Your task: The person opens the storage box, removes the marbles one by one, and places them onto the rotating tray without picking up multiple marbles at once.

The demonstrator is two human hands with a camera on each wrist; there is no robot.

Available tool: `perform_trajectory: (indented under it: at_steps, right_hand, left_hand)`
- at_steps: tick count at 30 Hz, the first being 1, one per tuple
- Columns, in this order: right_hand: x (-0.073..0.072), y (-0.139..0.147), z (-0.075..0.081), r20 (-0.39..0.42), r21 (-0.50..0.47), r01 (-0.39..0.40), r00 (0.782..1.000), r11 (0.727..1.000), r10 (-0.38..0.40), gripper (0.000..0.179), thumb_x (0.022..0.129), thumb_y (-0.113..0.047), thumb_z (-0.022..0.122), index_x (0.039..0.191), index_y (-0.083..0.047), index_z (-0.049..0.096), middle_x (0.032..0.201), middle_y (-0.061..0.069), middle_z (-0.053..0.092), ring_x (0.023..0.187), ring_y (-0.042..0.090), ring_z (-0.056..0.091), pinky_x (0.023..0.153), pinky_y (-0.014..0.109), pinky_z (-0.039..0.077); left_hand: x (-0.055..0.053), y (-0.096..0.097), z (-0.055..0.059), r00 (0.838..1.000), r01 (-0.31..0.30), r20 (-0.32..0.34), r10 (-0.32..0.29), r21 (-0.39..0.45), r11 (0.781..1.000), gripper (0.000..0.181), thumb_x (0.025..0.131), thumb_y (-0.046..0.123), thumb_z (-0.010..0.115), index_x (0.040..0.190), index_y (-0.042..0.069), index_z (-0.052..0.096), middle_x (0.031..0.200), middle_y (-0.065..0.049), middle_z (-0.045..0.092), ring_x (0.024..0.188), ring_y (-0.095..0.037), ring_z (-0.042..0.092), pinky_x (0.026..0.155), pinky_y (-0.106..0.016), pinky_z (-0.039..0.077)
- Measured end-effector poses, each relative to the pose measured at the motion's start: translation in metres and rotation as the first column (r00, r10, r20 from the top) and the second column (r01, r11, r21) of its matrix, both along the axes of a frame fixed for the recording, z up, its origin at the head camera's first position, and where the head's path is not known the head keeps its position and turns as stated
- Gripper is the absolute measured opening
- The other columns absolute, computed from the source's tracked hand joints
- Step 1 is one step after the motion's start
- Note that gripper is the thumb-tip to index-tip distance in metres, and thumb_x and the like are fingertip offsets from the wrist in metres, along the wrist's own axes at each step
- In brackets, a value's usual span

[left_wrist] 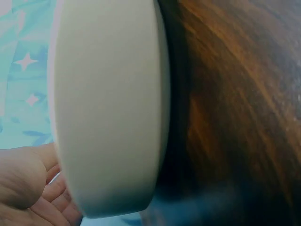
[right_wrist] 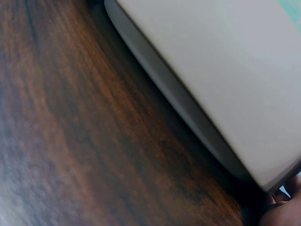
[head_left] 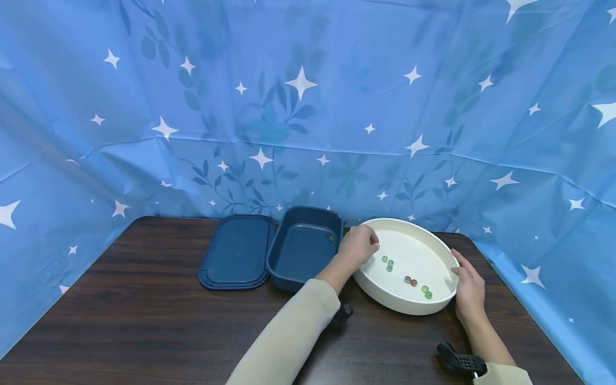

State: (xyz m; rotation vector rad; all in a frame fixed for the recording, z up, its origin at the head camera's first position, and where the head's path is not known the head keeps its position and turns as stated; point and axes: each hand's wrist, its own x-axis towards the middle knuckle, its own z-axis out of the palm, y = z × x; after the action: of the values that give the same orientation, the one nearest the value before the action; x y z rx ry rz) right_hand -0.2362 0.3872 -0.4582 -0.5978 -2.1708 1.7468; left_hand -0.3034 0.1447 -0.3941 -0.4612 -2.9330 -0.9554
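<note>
A round white dish [head_left: 409, 306] stands at the right of the table, with several small glass marbles, green [head_left: 390, 262], brownish [head_left: 414, 282] and yellow-green [head_left: 428, 294], in loose groups inside. My left hand [head_left: 357, 247] reaches over its left rim with curled fingers; a small pale thing [head_left: 377, 245] shows at the fingertips, too small to name. In the left wrist view the fingers [left_wrist: 55, 190] lie partly hidden behind the dish wall [left_wrist: 108, 108]. My right hand [head_left: 470, 289] grips the right rim, thumb over the edge. Its fingers barely show in the right wrist view.
Left of the dish stands a dark blue rectangular box [head_left: 289, 283], with dark green marbles [head_left: 330, 237] inside. Beside it lies a flat blue lid [head_left: 243, 251]. A blue star-patterned curtain [head_left: 308, 117] hangs behind the dark wooden table [head_left: 144, 310].
</note>
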Motion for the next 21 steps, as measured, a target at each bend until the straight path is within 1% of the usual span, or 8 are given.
perform_trajectory:
  at_steps: [4, 7, 9, 12, 16, 21]
  right_hand:
    - [0.001, 0.0, 0.001, -0.002, 0.005, 0.001, 1.0, 1.0, -0.001, 0.057, 0.103, -0.015, 0.025, 0.159, -0.019, 0.032, 0.17, 0.002, 0.02, 0.157, 0.025, 0.021, 0.127, 0.047, 0.021]
    - [0.002, 0.0, 0.001, -0.015, 0.008, -0.01, 1.0, 1.0, 0.01, 0.057, 0.103, -0.014, 0.025, 0.159, -0.017, 0.033, 0.17, 0.003, 0.021, 0.156, 0.025, 0.022, 0.127, 0.046, 0.021]
    - [0.002, -0.001, 0.002, -0.02, 0.008, -0.009, 1.0, 1.0, 0.009, 0.057, 0.103, -0.014, 0.025, 0.159, -0.017, 0.033, 0.17, 0.003, 0.022, 0.156, 0.024, 0.023, 0.127, 0.046, 0.022]
    - [0.002, -0.001, 0.002, -0.019, 0.013, -0.001, 1.0, 1.0, 0.001, 0.057, 0.103, -0.014, 0.026, 0.159, -0.017, 0.034, 0.169, 0.003, 0.023, 0.156, 0.024, 0.023, 0.127, 0.046, 0.022]
    - [0.003, -0.001, 0.002, -0.012, 0.025, 0.003, 1.0, 1.0, -0.003, 0.057, 0.103, -0.015, 0.025, 0.159, -0.017, 0.034, 0.169, 0.003, 0.023, 0.156, 0.025, 0.022, 0.127, 0.047, 0.022]
    - [0.003, 0.0, 0.002, -0.022, 0.028, -0.008, 1.0, 1.0, 0.009, 0.057, 0.103, -0.016, 0.024, 0.159, -0.017, 0.033, 0.169, 0.004, 0.022, 0.156, 0.027, 0.022, 0.127, 0.048, 0.021]
  left_hand:
    - [-0.004, 0.008, -0.005, 1.0, -0.019, -0.01, 0.018, -0.065, 0.998, 0.008, 0.093, 0.025, 0.074, 0.099, 0.022, 0.079, 0.09, 0.01, 0.074, 0.078, -0.006, 0.062, 0.072, -0.024, 0.051]
    - [-0.007, 0.013, -0.007, 0.999, -0.048, -0.022, 0.045, -0.137, 0.989, 0.006, 0.093, 0.029, 0.075, 0.096, 0.027, 0.079, 0.091, 0.013, 0.074, 0.08, -0.007, 0.064, 0.075, -0.025, 0.051]
    - [-0.008, 0.016, -0.009, 0.998, -0.057, -0.035, 0.051, -0.185, 0.981, 0.005, 0.093, 0.031, 0.074, 0.093, 0.029, 0.079, 0.092, 0.015, 0.075, 0.082, -0.006, 0.065, 0.076, -0.026, 0.052]
    - [-0.009, 0.019, -0.012, 0.998, -0.05, -0.055, 0.037, -0.26, 0.964, 0.005, 0.092, 0.033, 0.074, 0.091, 0.032, 0.079, 0.091, 0.018, 0.075, 0.084, -0.005, 0.065, 0.076, -0.026, 0.052]
    - [-0.009, 0.022, -0.016, 0.997, -0.025, -0.074, 0.0, -0.337, 0.941, 0.006, 0.093, 0.03, 0.073, 0.09, 0.033, 0.079, 0.089, 0.017, 0.075, 0.084, -0.005, 0.064, 0.076, -0.027, 0.052]
    - [-0.008, 0.024, -0.02, 0.996, -0.007, -0.088, -0.03, -0.393, 0.92, 0.01, 0.092, 0.025, 0.073, 0.091, 0.033, 0.079, 0.09, 0.017, 0.076, 0.08, -0.004, 0.065, 0.073, -0.026, 0.052]
